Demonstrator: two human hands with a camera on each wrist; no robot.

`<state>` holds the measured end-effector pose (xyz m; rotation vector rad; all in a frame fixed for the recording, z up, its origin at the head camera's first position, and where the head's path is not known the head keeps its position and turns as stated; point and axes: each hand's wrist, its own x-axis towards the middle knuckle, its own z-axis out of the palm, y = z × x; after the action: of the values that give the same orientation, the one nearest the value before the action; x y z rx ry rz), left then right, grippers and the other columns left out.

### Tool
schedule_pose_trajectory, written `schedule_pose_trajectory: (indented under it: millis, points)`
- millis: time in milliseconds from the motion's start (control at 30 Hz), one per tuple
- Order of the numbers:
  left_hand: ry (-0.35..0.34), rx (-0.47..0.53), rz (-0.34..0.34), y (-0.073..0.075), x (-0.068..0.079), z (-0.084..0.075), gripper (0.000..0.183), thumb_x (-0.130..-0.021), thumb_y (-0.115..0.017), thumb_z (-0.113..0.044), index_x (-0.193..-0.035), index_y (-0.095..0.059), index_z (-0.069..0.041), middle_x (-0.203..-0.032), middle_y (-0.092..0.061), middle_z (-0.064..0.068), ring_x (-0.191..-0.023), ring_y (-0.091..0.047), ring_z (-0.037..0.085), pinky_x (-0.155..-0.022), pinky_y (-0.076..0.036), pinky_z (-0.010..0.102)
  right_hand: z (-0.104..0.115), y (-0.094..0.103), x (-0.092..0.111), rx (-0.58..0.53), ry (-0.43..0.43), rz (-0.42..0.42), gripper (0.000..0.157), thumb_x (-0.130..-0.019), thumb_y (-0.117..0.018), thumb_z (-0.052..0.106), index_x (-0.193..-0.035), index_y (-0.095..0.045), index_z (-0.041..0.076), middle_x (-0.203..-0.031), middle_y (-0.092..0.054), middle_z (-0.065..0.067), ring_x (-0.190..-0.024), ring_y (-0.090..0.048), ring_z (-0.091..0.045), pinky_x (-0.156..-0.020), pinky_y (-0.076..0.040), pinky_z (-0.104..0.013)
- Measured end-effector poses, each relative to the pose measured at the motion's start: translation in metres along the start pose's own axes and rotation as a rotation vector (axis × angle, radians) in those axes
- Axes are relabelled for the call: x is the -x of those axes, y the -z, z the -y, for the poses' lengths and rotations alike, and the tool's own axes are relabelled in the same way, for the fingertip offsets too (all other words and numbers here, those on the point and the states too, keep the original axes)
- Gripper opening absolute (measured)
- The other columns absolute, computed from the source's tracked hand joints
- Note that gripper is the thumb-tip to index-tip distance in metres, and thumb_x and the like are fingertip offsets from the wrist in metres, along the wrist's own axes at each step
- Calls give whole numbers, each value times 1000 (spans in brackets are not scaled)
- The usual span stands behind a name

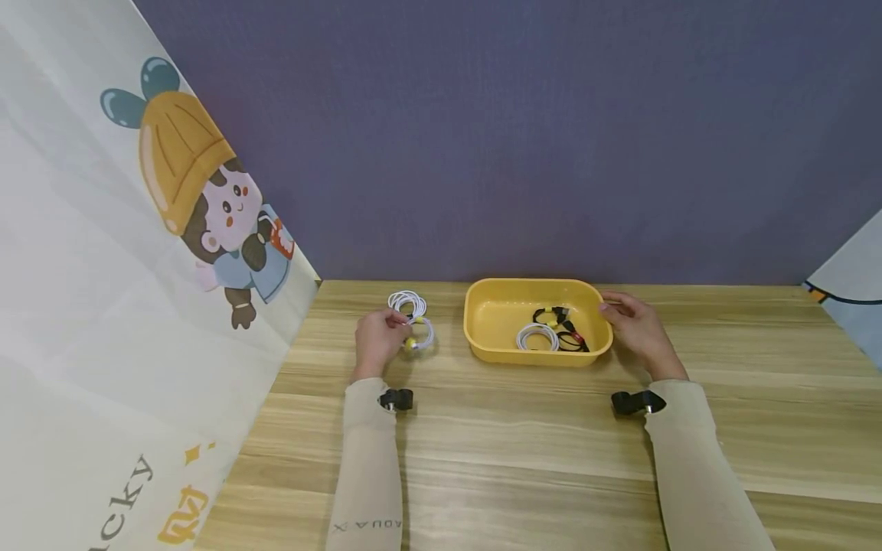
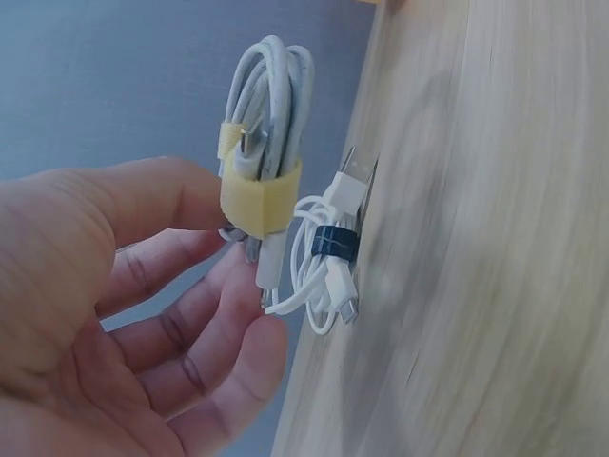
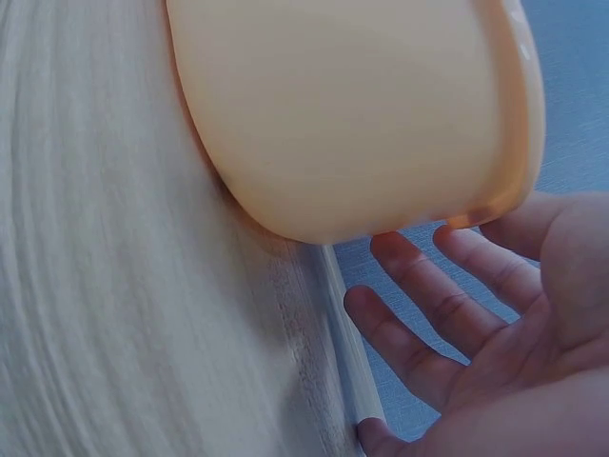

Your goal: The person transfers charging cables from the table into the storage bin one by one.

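My left hand (image 1: 381, 337) pinches a coiled whitish cable (image 2: 271, 124) bound with a yellow strap, held up off the table. Just behind it, a second white cable coil (image 1: 406, 303) lies on the table; a dark strap around it shows in the left wrist view. To the right stands a yellow plastic basket (image 1: 482, 351). Inside are a white cable coil (image 1: 527, 330) and black cables (image 1: 571, 339) with yellow and red straps. My right hand (image 1: 637, 329) grips the basket's right rim between thumb and fingertips, its other fingers spread outside the wall.
The wooden table (image 1: 510, 459) runs back to a dark blue-grey panel (image 1: 524, 138). A white sheet with a cartoon figure (image 1: 237, 222) borders the left side, and another printed sheet (image 1: 854, 283) the right. Both wrists carry small black camera mounts (image 1: 396, 399).
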<state>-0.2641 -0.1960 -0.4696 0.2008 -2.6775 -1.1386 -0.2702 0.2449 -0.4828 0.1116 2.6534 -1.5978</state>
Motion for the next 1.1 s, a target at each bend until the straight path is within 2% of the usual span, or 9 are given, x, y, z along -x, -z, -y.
schedule_pose_trajectory:
  millis: [333, 567, 800, 1100]
  points:
    - [-47, 32, -42, -4, 0, -5, 9, -80, -76, -10, -88, -79, -11, -80, -76, 5, -67, -66, 16, -66, -48, 28, 1, -1, 1, -5, 6, -12, 58, -107, -48, 42, -153, -45, 6, -145, -54, -27, -127, -53, -32, -80, -45, -12]
    - [-44, 70, -54, -5, 1, -10, 6, -83, -78, -12, -89, -79, -10, -82, -75, 6, -71, -67, 19, -64, -49, 28, 1, -1, 1, -13, -4, -12, 59, -107, -48, 42, -153, -45, 5, -146, -53, -28, -127, -53, -33, -79, -45, -12]
    - [-48, 95, -71, -8, -1, -13, 10, -83, -77, -11, -92, -79, -8, -83, -76, 6, -72, -68, 20, -65, -50, 27, 1, -2, 0, -22, 9, -22, 57, -107, -49, 41, -152, -46, 6, -145, -54, -28, -124, -54, -30, -77, -46, -9]
    - [-59, 163, -77, -13, -1, -18, 10, -84, -77, -8, -94, -79, -6, -84, -76, 10, -76, -70, 23, -63, -51, 24, 1, -2, 1, -27, 0, -20, 58, -107, -49, 41, -153, -46, 6, -146, -53, -29, -126, -54, -32, -77, -46, -9]
